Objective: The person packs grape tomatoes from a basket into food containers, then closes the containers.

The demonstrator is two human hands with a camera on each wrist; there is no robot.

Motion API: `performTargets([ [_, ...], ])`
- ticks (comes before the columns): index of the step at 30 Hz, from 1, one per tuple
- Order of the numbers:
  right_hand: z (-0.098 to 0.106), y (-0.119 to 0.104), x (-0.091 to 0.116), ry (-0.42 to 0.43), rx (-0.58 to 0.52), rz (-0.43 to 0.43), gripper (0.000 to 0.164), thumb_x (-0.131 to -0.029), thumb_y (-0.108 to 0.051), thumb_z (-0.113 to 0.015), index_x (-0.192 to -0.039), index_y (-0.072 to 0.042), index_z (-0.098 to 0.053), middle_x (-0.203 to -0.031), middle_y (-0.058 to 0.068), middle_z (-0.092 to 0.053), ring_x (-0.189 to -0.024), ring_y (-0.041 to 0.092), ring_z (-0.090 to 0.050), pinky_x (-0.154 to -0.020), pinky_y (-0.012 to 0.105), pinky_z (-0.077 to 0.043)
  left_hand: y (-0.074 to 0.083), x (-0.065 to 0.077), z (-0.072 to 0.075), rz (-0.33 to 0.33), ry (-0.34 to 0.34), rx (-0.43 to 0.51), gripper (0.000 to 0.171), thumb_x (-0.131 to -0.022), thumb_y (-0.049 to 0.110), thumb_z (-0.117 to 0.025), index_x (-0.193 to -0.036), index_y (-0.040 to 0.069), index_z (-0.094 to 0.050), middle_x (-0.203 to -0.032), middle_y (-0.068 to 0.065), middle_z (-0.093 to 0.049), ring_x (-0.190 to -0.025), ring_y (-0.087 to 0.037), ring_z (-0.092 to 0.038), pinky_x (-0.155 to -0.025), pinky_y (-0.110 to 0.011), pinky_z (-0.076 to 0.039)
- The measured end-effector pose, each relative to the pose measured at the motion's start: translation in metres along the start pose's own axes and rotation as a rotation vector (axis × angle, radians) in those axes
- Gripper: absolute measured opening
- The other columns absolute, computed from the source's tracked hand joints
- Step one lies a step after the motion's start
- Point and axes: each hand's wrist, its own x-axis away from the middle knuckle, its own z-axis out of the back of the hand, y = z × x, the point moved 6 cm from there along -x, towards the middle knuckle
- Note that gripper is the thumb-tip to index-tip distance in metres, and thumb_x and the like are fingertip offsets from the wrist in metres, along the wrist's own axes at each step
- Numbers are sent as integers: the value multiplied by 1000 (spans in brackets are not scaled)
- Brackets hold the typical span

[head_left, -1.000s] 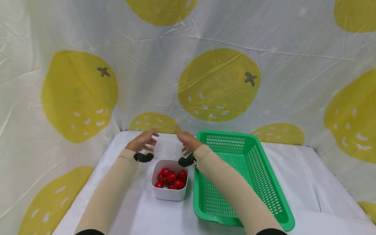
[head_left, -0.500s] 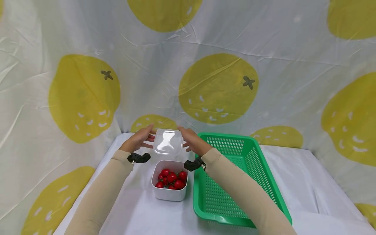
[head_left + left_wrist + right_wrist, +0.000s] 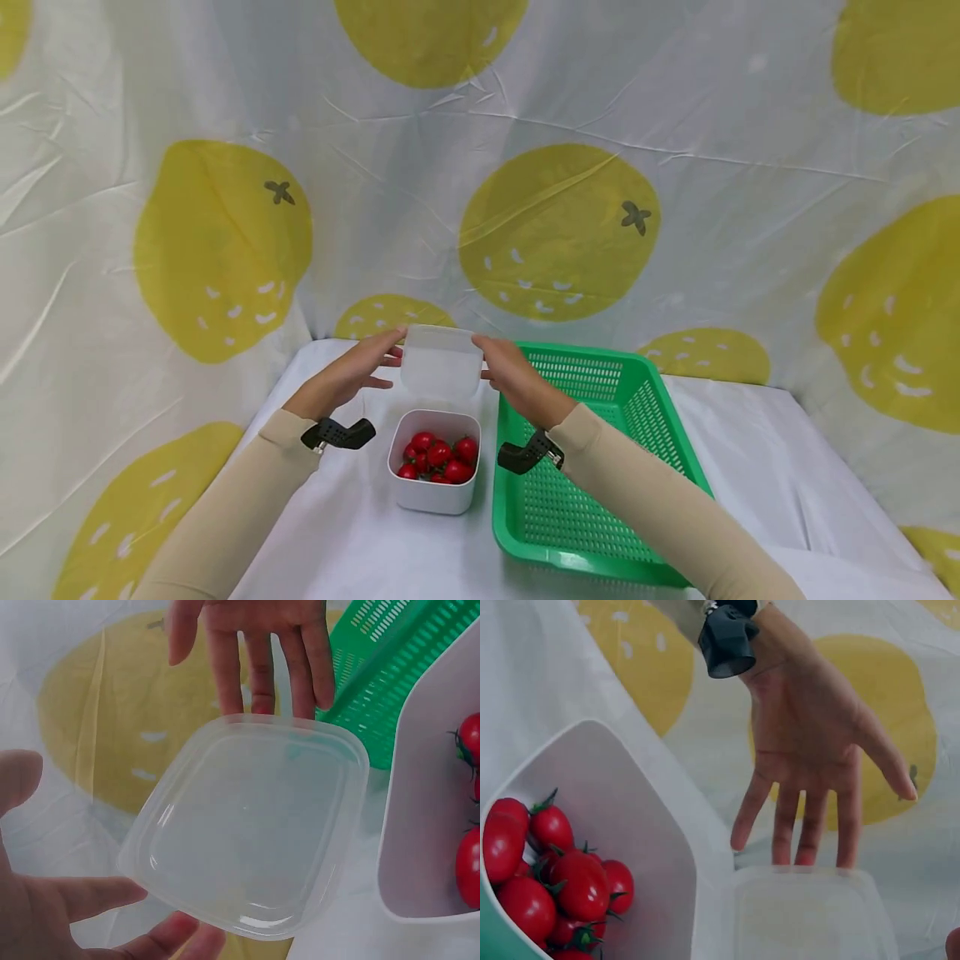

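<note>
A translucent square plastic lid (image 3: 441,362) is held up in the air between my two hands, its far edge raised in the head view. My left hand (image 3: 348,377) is at its left edge; the left wrist view shows the left fingers (image 3: 101,895) extended and touching the edge, the thumb away from it. At the opposite edge is my right hand (image 3: 519,377), its straight fingertips meeting the rim in the left wrist view. Just nearer to me stands a white square box (image 3: 433,498) holding several red cherry tomatoes (image 3: 439,453) with green stems.
A large green perforated basket (image 3: 577,560) stands on the right, close to the white box and beneath my right forearm. White cloth (image 3: 757,467) covers the table. Behind it hangs a pale curtain (image 3: 390,208) printed with yellow fruits.
The lid has come up off the table between my hands, first showing its shiny top, and has then tilted. Both forearms have spread slightly outward. The box and basket have stayed put.
</note>
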Motion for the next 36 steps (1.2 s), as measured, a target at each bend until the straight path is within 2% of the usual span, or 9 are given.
performTargets([
  [6,4,3,18,9,0,56,58,-99,-46,-45,-146,-12,-38,-146,12,-37,-132,39,-41,-109,58,-28,3,26,-6,-29,-30,-18,75,-97,58,-40,-148,4,-30,-142,-21,-39,-131,-38,-43,-101,-54,-40],
  [13,7,13,38,23,71,70,54,-99,-48,-44,-142,-15,-46,-143,10,-45,-126,37,-49,-104,57,-36,-4,48,-16,-154,-82,-5,68,-101,51,-38,-152,7,-26,-143,-23,-39,-134,-40,-38,-106,-54,-36],
  [19,0,17,61,23,91,157,62,-99,-48,-45,-146,-7,-39,-147,13,-42,-130,38,-46,-105,53,-37,-4,65,-22,-258,-96,24,62,-103,42,-38,-151,6,-26,-148,-23,-35,-136,-41,-34,-107,-54,-34],
  [23,-3,21,75,3,97,180,65,-98,-49,-46,-148,-7,-35,-148,12,-40,-133,35,-43,-106,54,-35,-6,77,-25,-292,-107,63,57,-104,41,-34,-149,6,-29,-146,-24,-36,-138,-39,-32,-108,-53,-33],
  [28,-8,31,89,-72,59,145,77,-93,-58,-49,-149,-9,-32,-151,10,-36,-138,34,-35,-109,53,-32,-13,92,-30,-307,-116,109,56,-105,44,-28,-147,8,-32,-144,-22,-35,-140,-39,-28,-110,-51,-30],
  [32,-15,38,99,-143,12,117,86,-90,-63,-50,-150,-6,-27,-154,13,-29,-140,36,-29,-109,51,-32,-22,102,-34,-294,-98,110,54,-105,44,-27,-146,10,-34,-146,-18,-35,-140,-36,-30,-111,-46,-30],
  [36,-19,45,108,-181,-12,80,92,-89,-65,-49,-152,-4,-22,-155,15,-27,-141,37,-27,-108,48,-33,-30,108,-39,-284,-100,122,53,-106,42,-27,-146,9,-34,-148,-19,-34,-139,-33,-31,-111,-44,-28],
])
